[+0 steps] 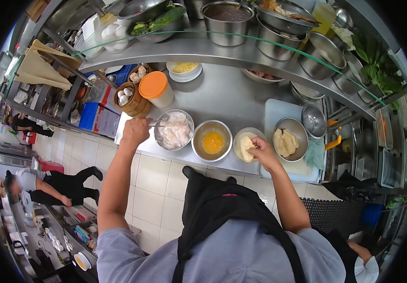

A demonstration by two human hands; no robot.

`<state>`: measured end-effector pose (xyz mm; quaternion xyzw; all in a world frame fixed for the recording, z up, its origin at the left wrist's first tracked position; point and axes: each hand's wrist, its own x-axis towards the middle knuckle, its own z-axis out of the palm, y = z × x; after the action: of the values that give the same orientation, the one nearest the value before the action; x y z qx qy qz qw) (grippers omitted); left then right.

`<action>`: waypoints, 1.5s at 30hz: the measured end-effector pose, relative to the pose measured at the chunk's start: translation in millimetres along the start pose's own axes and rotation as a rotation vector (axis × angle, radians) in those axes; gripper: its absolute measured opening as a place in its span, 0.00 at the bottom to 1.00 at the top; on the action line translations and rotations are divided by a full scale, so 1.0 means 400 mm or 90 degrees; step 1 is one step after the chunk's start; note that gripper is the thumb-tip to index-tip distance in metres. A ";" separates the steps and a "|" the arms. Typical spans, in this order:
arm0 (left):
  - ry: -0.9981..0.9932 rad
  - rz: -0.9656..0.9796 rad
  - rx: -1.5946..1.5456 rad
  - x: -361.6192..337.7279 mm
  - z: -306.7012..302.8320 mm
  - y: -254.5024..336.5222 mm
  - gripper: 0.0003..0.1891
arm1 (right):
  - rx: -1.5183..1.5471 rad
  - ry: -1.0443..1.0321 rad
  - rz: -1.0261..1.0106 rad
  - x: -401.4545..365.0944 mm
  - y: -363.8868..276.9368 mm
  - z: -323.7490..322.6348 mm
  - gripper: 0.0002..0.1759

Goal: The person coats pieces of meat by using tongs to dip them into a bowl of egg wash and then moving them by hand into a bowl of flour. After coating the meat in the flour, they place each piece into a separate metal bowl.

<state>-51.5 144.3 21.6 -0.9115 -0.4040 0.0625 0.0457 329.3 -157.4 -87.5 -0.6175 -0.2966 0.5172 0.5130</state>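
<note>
My left hand (136, 132) is closed around the handle of a metal utensil (155, 123), whose far end is hidden in a steel bowl of pale pinkish-white paste (174, 132). Beside it stands a steel bowl (199, 150) of beaten egg (212, 142). My right hand (263, 153) pinches a flat, pale yellow piece with a crumbly surface (246, 147) over a shallow, light-coloured bowl (242, 133). To its right, a steel bowl (302, 136) with several similar pale yellow pieces (286, 142) rests on a cutting board (279, 107).
An orange-lidded tub (155, 87) and bamboo steamers (137, 107) stand at the left. Farther back is a bowl of yellow shreds (184, 68). A steel shelf (175, 50) loaded with pots overhangs the counter. One co-worker (57, 184) stands at left; another person's arm (360, 251) shows lower right.
</note>
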 end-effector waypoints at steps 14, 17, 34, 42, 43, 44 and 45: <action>0.083 0.052 -0.094 0.051 -0.008 -0.046 0.11 | 0.021 0.047 -0.002 -0.023 -0.043 -0.048 0.16; 0.069 -0.003 -0.185 0.047 -0.105 -0.018 0.14 | -0.031 0.117 -0.079 -0.038 -0.065 -0.093 0.16; -0.085 0.030 -0.119 -0.038 0.119 0.493 0.13 | -0.667 0.491 -0.228 -0.059 -0.022 -0.287 0.17; -0.262 -0.034 -0.385 0.073 0.169 0.455 0.17 | -0.366 0.367 -0.162 -0.081 -0.066 -0.218 0.14; -0.206 0.021 -0.232 0.082 0.172 0.462 0.18 | -0.363 0.366 -0.166 -0.074 -0.065 -0.219 0.14; -0.205 0.022 -0.229 0.086 0.175 0.461 0.18 | -0.337 0.366 -0.187 -0.072 -0.059 -0.222 0.14; -0.197 -0.018 -0.217 0.079 0.134 0.470 0.18 | -0.309 0.368 -0.204 -0.078 -0.050 -0.225 0.13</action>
<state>98.9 43.9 -59.0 -0.8798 -0.4236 0.1321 -0.1703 408.5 -209.0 -63.9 -0.7866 -0.3463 0.1510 0.4883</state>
